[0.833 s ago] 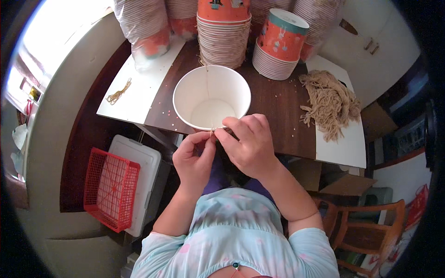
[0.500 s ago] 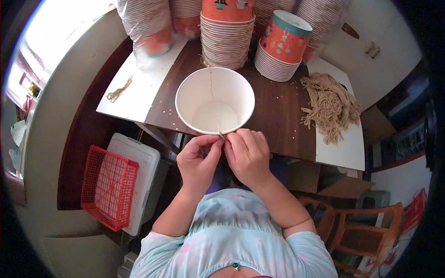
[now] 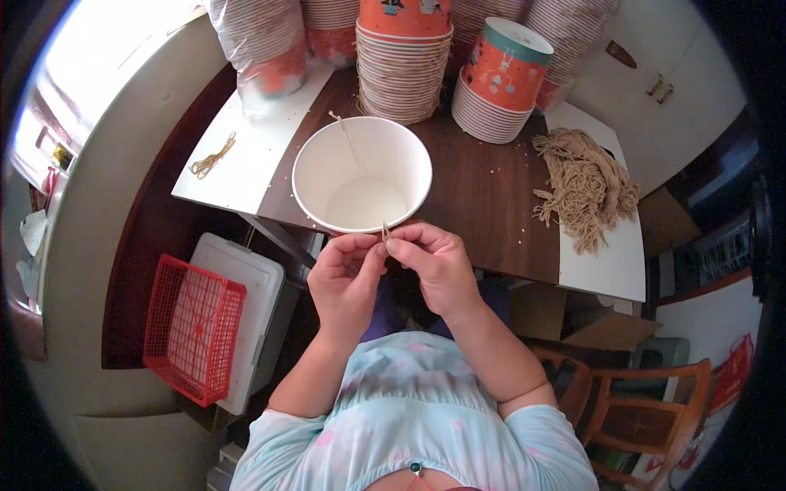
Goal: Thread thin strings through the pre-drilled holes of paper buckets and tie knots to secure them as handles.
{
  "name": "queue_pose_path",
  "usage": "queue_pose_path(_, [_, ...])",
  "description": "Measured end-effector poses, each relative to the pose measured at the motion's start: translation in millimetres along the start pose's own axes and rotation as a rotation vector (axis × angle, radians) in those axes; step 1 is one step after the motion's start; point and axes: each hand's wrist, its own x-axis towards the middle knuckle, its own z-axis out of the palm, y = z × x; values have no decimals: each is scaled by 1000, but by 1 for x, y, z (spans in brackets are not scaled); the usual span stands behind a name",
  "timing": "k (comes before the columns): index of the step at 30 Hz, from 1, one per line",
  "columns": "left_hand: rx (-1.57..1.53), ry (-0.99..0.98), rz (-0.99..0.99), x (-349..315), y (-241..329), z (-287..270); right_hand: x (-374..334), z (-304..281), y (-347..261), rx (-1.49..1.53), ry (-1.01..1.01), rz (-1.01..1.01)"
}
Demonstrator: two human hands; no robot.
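A large white-lined paper bucket [image 3: 360, 200] stands at the table's near edge, its open mouth turned up toward me. On its near rim, a short end of tan string [image 3: 386, 231] sticks up between my fingertips. My left hand [image 3: 348, 270] pinches it from the left, thumb against forefinger. From the right, my right hand [image 3: 434, 262] pinches at the same spot, its fingers curled. At the far rim another piece of string [image 3: 344, 127] hangs down inside the bucket, its knotted end poking above the edge.
Stacks of orange paper buckets [image 3: 401, 74] and a shorter stack [image 3: 501, 82] line the back. A heap of tan strings [image 3: 585, 184] lies at the right, a small bundle [image 3: 214, 157] at the left. A red basket [image 3: 196, 327] rests on a lidded bin [image 3: 266, 286]; a wooden chair [image 3: 647, 409] stands lower right.
The bucket has shifted left and turned slightly, carrying the far string leftward. My hands stay pinched at the near rim, the right thumb now stretched further left and the string end more visible.
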Motion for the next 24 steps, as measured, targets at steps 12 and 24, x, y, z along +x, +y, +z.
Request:
queue_pose_path(12, [266,46,238,-3,-10,0,2,-7,-4,80,18,160])
queue_pose_path(24, [455,-101,402,1,-3,-6,0,-5,2,272,22,299])
